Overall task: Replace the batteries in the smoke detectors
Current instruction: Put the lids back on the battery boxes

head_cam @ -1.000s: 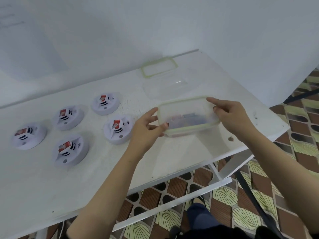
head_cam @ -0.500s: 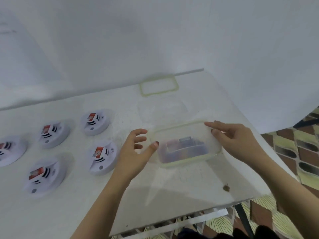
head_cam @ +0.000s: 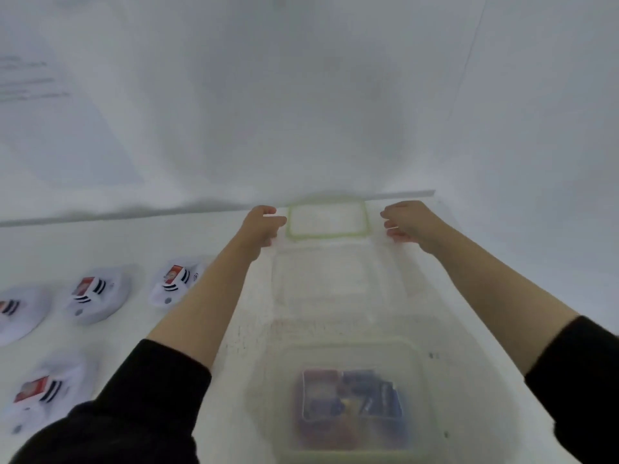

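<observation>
Several white round smoke detectors lie open on the white table [head_cam: 134, 236] at the left, each showing a red battery: one [head_cam: 174, 283] by my left forearm, another [head_cam: 93, 296] beside it, a third [head_cam: 40, 393] nearer me. A clear green-rimmed box of batteries [head_cam: 348, 406] stands close in front of me. At the far edge by the wall lies a clear lid with a green rim [head_cam: 326, 219]. My left hand [head_cam: 264, 226] and my right hand [head_cam: 408, 222] reach to its two sides with fingers curled at its edges. The picture is blurred there.
An empty clear container [head_cam: 321, 279] stands between the lid and the battery box, between my forearms. White walls close off the table at the back and right. A fourth detector [head_cam: 13, 313] is cut off by the left edge.
Both hands have let go of the battery box, which now stands near me, and have reached past the empty container to the green-rimmed lid at the back. The camera has moved forward.
</observation>
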### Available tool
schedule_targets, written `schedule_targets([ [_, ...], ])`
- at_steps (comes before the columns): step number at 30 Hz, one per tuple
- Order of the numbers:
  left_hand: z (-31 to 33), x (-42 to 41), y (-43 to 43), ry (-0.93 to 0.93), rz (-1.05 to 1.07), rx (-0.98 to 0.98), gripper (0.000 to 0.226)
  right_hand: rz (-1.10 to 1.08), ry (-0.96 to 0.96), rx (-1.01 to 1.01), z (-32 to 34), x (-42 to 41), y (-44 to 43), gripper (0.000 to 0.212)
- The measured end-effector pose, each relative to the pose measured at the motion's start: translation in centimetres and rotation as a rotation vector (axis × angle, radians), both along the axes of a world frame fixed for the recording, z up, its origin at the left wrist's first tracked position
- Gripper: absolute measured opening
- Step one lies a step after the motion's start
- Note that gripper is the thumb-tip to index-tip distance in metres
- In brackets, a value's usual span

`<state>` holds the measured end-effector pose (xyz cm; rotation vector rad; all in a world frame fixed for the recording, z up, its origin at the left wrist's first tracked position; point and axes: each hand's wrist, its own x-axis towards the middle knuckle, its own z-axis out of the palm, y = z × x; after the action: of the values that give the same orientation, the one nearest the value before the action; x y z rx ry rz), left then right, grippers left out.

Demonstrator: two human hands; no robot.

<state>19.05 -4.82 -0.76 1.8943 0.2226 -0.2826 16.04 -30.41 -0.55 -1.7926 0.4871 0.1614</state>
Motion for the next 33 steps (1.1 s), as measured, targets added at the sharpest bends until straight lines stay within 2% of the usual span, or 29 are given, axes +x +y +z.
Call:
schedule_targets([
  [3, -0.4, 2.3, -1.0, 0.101, 0.081, -0.049, 0.031, -0.047, 0.057, 0.118, -0.6, 2.7, 0.6, 0.006],
  [6, -0.5, 3.5, -1.6, 0.165, 0.158, -0.073, 0.005, -0.034, 0.034, 0.031, -1.2, 4.0, 0.9, 0.023],
  [8, -0.5, 3.8, -1.7, 0.203, 0.148, -0.108, 0.024, -0.013, 0.02, -0.005, -1.2, 4.3, 0.9, 0.025],
  [12, -0.1, 3.3, -0.9, 0.205, 0.134, -0.136, 0.022, 0.001, -0.081, 0.127, 0.6, 3.4, 0.5, 0.009],
  [14, 0.8, 2.8, -0.3, 0.184, 0.154, -0.279, 0.016, 0.053, -0.201, 0.154, 2.3, 2.0, 0.3, 0.012],
  [16, 2.1, 1.9, 0.4, 0.171, 0.18, -0.521, 0.012, 0.087, -0.32, 0.107, 3.9, 0.2, -0.1, 0.022],
  [18, 3.1, 0.9, 1.3, 0.177, 0.188, -0.751, 0.023, 0.13, -0.438, 0.103, 5.1, -1.9, -0.6, 0.026],
  [20, 4.0, -0.4, 1.9, 0.165, 0.188, -0.826, 0.022, 0.168, -0.524, 0.102, 5.7, -4.1, -0.8, 0.026],
  [23, 4.4, -2.7, 2.4, 0.169, 0.162, -0.806, 0.016, 0.154, -0.579, 0.129, 5.1, -7.0, -0.5, 0.027],
  [26, 3.9, -5.5, 2.7, 0.16, 0.138, -0.735, 0.005, 0.118, -0.545, 0.155, 3.6, -9.5, 0.1, 0.024],
  [30, 2.8, -9.1, 2.9, 0.056, 0.071, -0.63, 0.016, 0.082, -0.437, 0.241, 2.3, -12.1, 0.1, 0.024],
  [33, 1.9, -10.9, 3.0, 0.01, 0.06, -0.484, 0.018, 0.111, -0.324, 0.176, 1.8, -13.0, 0.1, 0.036],
])
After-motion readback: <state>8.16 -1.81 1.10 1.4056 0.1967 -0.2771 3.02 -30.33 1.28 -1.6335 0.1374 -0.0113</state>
